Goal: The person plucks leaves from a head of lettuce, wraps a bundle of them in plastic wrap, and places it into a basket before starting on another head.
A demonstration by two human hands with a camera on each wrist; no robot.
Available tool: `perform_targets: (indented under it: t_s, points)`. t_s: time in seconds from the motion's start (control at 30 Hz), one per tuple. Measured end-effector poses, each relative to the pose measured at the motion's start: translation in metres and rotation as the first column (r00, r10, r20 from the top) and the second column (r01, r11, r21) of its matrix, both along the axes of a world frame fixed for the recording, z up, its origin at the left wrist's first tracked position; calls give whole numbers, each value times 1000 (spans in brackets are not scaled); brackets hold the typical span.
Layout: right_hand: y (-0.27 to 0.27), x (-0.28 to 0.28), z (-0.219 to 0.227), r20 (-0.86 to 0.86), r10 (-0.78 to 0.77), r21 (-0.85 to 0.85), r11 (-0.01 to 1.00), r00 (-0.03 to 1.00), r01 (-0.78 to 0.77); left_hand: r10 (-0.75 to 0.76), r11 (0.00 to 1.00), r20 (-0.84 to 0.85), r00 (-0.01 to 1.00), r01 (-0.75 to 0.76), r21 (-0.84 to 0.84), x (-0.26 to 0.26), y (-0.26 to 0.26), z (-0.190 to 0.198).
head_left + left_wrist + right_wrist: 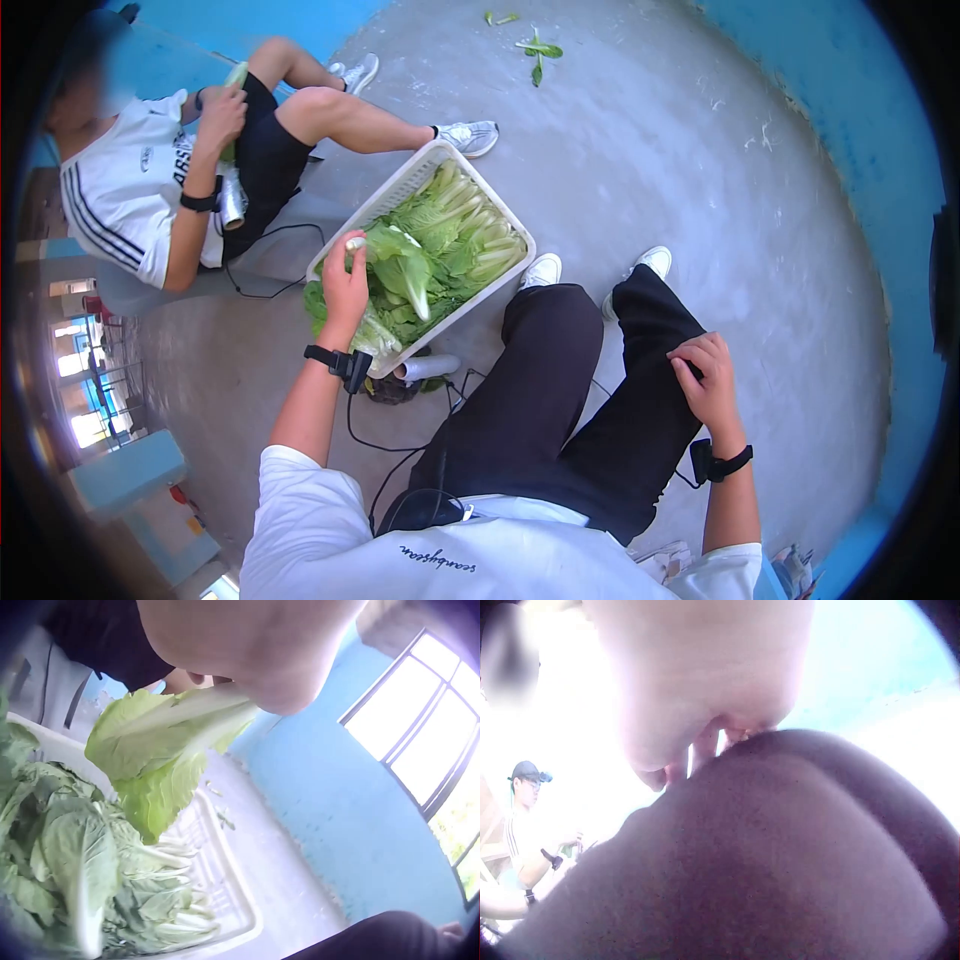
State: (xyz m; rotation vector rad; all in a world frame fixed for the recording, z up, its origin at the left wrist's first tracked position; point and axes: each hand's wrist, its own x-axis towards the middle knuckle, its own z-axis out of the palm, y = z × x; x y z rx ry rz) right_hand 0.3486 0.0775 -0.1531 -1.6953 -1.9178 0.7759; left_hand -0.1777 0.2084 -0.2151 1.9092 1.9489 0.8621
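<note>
My left hand point(345, 288) is over the left part of a white plastic crate and pinches a pale green Chinese cabbage leaf point(161, 739) by its broad white stem end. In the left wrist view this leaf hangs from the fingers above the heap of greens point(64, 847). The crate point(488, 292) is filled with leafy heads, their pale stems lined up along its right side. Another leaf with a thick white rib point(84, 881) lies on top of the heap. My right hand point(708, 375) rests on my dark-trousered knee point(757, 825), fingers loosely bent and holding nothing.
At the left a seated person point(135, 185) in a white shirt holds a green vegetable and has a shiny roll point(232, 200) by the lap. Another roll point(428, 367) and black cables point(385, 447) lie by the crate. Loose leaves point(538, 50) lie on the grey floor.
</note>
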Motion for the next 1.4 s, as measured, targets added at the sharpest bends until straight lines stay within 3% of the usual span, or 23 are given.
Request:
perform_targets:
  t_s: [0.13, 0.17, 0.27, 0.37, 0.47, 0.53, 0.6, 0.67, 0.7, 0.8, 0.9, 1.0, 1.1, 1.2, 1.23, 1.4]
  points:
    - [-9, -2, 40, -103, -5, -116, 993, 995, -7, 36, 999, 360, 932, -49, 25, -1, -17, 41]
    - [-8, -5, 53, -90, 24, -103, 994, 996, -33, -30, 999, 449, 893, 14, 40, 2, -20, 51]
    - [-10, -27, 98, -65, 121, -57, 991, 991, -124, 21, 995, 768, 640, 62, -79, 33, -40, 95]
    - [-11, -59, 137, -73, 234, 16, 972, 970, -233, 34, 954, 877, 480, 246, -172, 67, -62, 141]
    - [-12, -90, 153, -140, 335, 104, 941, 932, -322, -64, 892, 934, 350, 440, -104, 101, -88, 166]
    - [-13, -118, 163, -274, 258, 98, 966, 926, -240, -77, 846, 912, 403, 510, -154, 119, -108, 184]
    - [-17, -142, 168, -466, 175, 69, 984, 868, -161, -99, 818, 931, 350, 561, -124, 135, -130, 197]
    - [-24, -161, 170, -685, 85, 0, 993, 723, -116, -112, 790, 943, 313, 604, -107, 148, -149, 213]
    - [-28, -163, 170, -677, 96, 13, 993, 729, -118, -193, 808, 938, 288, 588, -15, 156, -156, 218]
    - [-43, -162, 173, -674, 95, 5, 992, 733, -124, -227, 840, 902, 367, 542, -9, 165, -173, 222]
    - [-67, -163, 174, -710, 66, -25, 993, 701, -118, -345, 835, 753, 561, 550, -27, 164, -191, 237]
    - [-84, -163, 179, -671, 87, -15, 991, 737, -130, -446, 821, 596, 668, 570, -24, 160, -201, 244]
    - [-94, -158, 181, -626, 143, -29, 978, 767, -206, -495, 804, 551, 671, 594, -1, 157, -208, 244]
    - [-106, -152, 186, -607, 133, -148, 950, 783, -276, -557, 776, 478, 679, 631, 8, 155, -216, 243]
    - [-106, -151, 178, -609, 140, -127, 954, 780, -271, -585, 779, 466, 664, 620, 94, 157, -215, 238]
    - [-109, -141, 187, -568, 62, -270, 928, 821, -256, -643, 756, 378, 666, 631, 174, 159, -215, 236]
